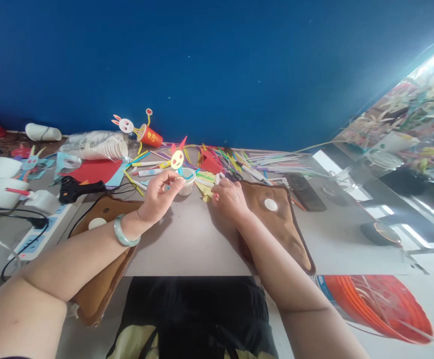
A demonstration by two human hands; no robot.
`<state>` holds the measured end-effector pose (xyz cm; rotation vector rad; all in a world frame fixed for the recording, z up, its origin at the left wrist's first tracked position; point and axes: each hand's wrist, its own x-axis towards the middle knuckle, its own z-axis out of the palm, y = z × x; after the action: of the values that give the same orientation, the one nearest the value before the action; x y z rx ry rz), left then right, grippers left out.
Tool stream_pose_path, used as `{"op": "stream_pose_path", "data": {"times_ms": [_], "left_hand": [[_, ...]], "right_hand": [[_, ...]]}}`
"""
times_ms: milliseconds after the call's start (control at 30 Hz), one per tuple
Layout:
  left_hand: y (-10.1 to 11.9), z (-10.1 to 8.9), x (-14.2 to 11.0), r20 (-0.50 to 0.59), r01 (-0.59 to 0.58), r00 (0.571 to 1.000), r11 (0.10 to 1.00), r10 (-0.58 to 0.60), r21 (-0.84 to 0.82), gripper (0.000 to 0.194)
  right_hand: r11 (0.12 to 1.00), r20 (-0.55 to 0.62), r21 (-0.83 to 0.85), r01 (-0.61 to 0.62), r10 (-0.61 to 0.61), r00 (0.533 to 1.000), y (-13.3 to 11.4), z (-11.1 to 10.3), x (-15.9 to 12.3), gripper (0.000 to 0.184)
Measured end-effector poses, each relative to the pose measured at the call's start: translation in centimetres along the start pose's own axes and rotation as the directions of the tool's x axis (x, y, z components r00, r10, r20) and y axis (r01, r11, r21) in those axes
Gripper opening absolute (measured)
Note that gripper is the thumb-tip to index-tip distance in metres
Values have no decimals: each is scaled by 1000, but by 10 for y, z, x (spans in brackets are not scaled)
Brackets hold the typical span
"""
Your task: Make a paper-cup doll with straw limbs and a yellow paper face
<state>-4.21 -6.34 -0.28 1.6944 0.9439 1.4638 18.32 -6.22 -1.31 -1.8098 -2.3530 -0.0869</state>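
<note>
My left hand (pixel 163 190), with a pale bangle at its wrist, is closed with thumb and fingertips pinched at the left rim of a small white paper cup (pixel 189 185). Blue pipe cleaners stick up out of this cup, and a yellow paper rabbit face (pixel 177 159) with red ears rises above it. To the right of the cup, my right hand (pixel 229 198) is curled low over the table, fingers bent together. A small white piece shows at its fingertips; what the fingers hold, if anything, I cannot make out. Yellow paper scraps (pixel 204 189) lie between the cup and this hand.
Loose pipe cleaners (pixel 272 162) spread along the blue wall. A red cup with a white rabbit face (pixel 126 125) leans behind. At left are a glue gun (pixel 80 188), stacked paper cups (pixel 106 149) and a power strip (pixel 43 234). Brown cushions (pixel 276 224) lie under my forearms.
</note>
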Motion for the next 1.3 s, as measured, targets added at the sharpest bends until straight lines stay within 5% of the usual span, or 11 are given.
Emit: {"op": "stream_pose_path", "data": {"times_ms": [67,200,333,433,533,667,800,1133,1300], "left_hand": [[-1,0,1,-40,-33,999,999,33,6,26],[4,-2,-2,-83,-198,973,964,215,176,21],[11,-3,-18,202,-488,873,800,444,349,12],[9,-1,-26,444,-607,775,724,450,326,7],[5,2,-26,549,-525,792,756,266,391,16],[1,7,-18,519,-352,854,777,39,521,24],[-8,11,-13,487,-278,870,740,-77,613,23],[-22,9,-9,502,-283,859,730,-95,622,17],[-24,8,-7,499,-307,866,760,-26,573,15]], "right_hand": [[1000,7,14,-22,21,1000,0,-2,0,21],[990,78,72,122,-127,989,-3,-4,-1,21],[988,177,-20,151,-145,974,-8,-2,0,30],[987,222,-46,152,-138,965,-9,-1,1,31],[985,220,6,174,-171,960,-9,0,-1,29],[988,190,76,133,-145,971,-8,0,-1,26],[997,195,51,60,-69,978,-8,0,2,25],[992,226,124,37,-65,972,-10,4,7,15],[969,128,240,64,-97,987,-8,7,4,12]]}}
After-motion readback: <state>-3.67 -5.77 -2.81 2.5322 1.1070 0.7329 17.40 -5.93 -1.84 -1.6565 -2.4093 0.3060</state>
